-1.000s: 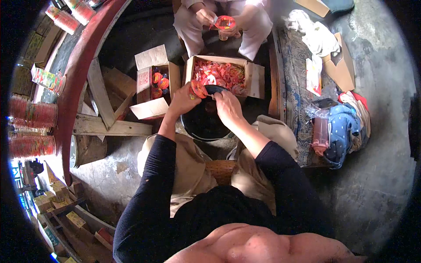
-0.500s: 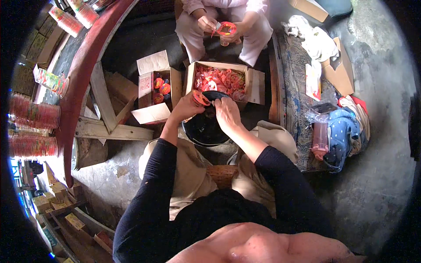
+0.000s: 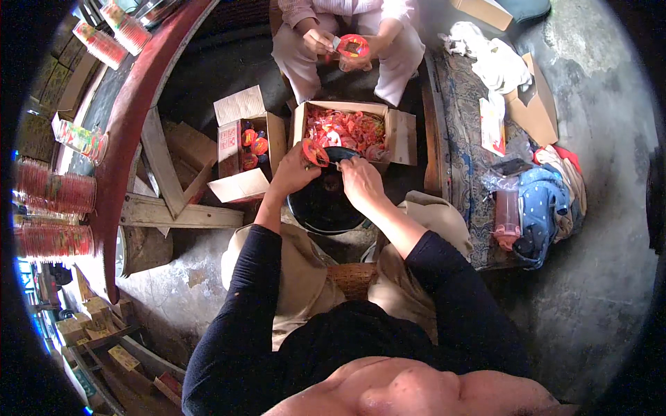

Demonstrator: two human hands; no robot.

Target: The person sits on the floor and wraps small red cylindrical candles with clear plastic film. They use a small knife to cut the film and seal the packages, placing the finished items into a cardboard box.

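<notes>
Head view shows your left hand (image 3: 293, 173) pinching a small red cup (image 3: 313, 151) over the black basin (image 3: 326, 204), near the far carton of red cups (image 3: 347, 128), while your right hand (image 3: 359, 182) pinches something unclear at its rim.

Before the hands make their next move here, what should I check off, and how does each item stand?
1. Left hand grips the small red cup: ok.
2. Right hand is at the cup: ok; what its fingertips pinch, cannot tell.
3. Both hands are over the black bucket: ok.
4. The open cardboard box of red cups sits just beyond the bucket: ok.
5. The other person's hands are apart from the work: ok.
6. What is in the bucket: cannot tell.
</notes>
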